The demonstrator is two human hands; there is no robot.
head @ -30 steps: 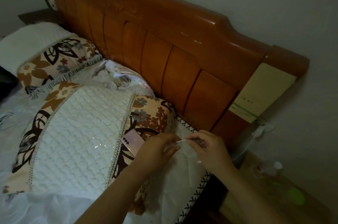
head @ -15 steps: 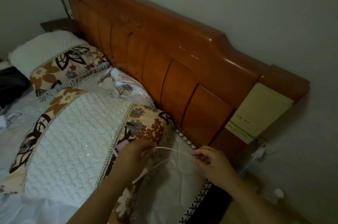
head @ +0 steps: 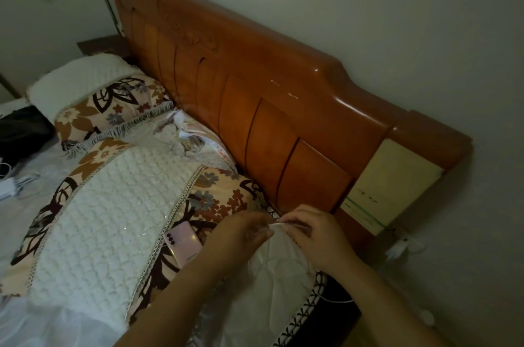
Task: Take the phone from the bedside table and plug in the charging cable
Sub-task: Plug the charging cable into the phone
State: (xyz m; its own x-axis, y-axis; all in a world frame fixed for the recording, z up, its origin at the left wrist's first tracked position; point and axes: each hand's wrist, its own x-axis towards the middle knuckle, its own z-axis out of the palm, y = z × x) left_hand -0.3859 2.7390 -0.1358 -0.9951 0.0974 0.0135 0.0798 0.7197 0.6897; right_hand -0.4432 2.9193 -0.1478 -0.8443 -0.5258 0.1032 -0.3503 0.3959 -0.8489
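A pink phone (head: 183,243) lies back up on the near flowered pillow (head: 113,219), just left of my left hand (head: 241,236). Both hands meet over the bed's right edge and pinch a thin white charging cable (head: 279,224) between their fingertips. My right hand (head: 314,236) grips the cable from the right. The cable's plug end is hidden in my fingers. A white charger plug (head: 401,247) sits at the wall by the bed's right side.
The wooden headboard (head: 255,108) runs along the wall. A second pillow (head: 107,103) lies farther left. A black item (head: 19,131) and a white adapter with cords (head: 8,188) rest on the bed's far left. The dark floor gap lies at the right.
The camera has turned left. The phone is uncovered on the pillow again after my left hand lay over it. My hands have drawn together on the cable, which was stretched between them.
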